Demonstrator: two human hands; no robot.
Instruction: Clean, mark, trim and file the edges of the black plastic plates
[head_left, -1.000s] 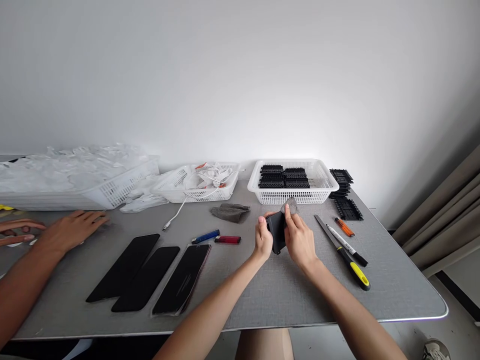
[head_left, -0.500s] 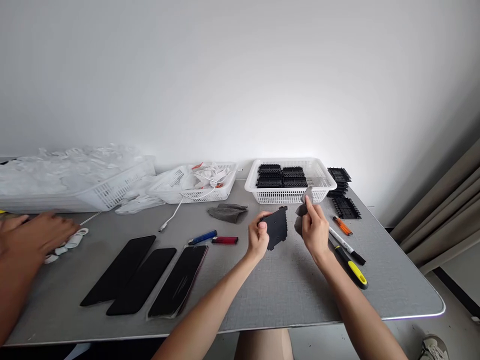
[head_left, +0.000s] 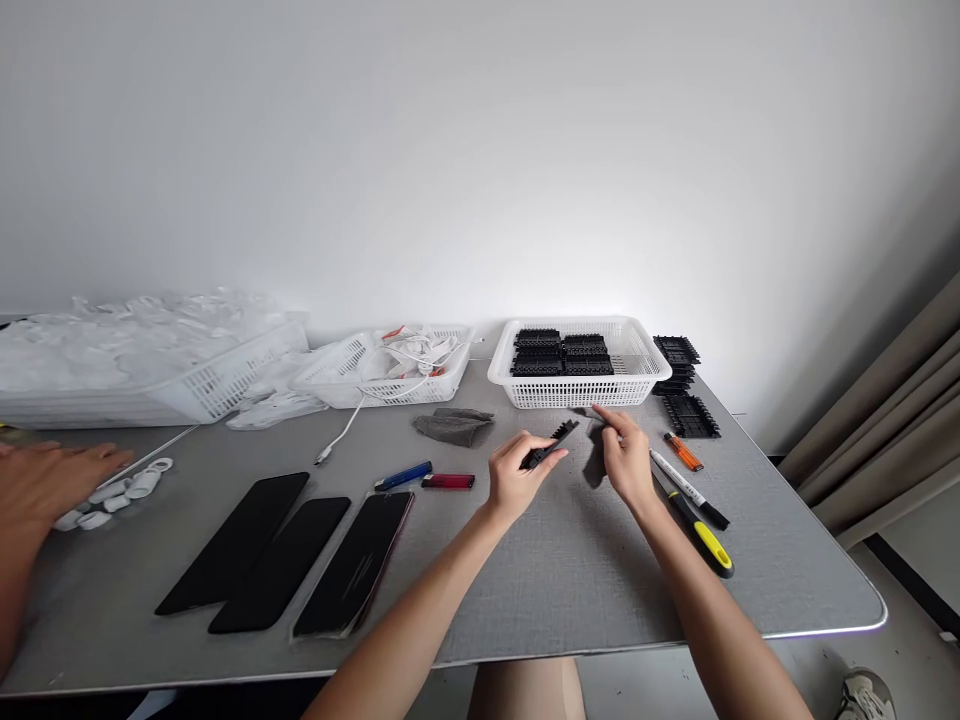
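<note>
My left hand (head_left: 516,478) is closed on a black plastic plate with toothed edges (head_left: 553,443), which is tipped so that its edge faces me. Just to its right, my right hand (head_left: 627,456) grips a dark grey cloth (head_left: 595,460), part of which hangs below the fingers. The index finger of that hand points left, toward the plate, with a bit of cloth at its tip. Cloth and plate look slightly apart. Behind both hands stands a white basket (head_left: 581,393) holding stacks of similar black plates (head_left: 538,352).
More black plates (head_left: 691,416) lie right of the basket, near an orange lighter (head_left: 683,452), a marker (head_left: 690,489) and a yellow-black handle (head_left: 702,538). Left are a grey cloth (head_left: 454,428), two lighters, dark phone-like slabs (head_left: 352,565), and another person's hand (head_left: 64,478).
My left hand has turned the plate from its flat face to edge-on. My right hand has lowered slightly, its finger now pointing left. The other person's hand has moved left, off the white rings.
</note>
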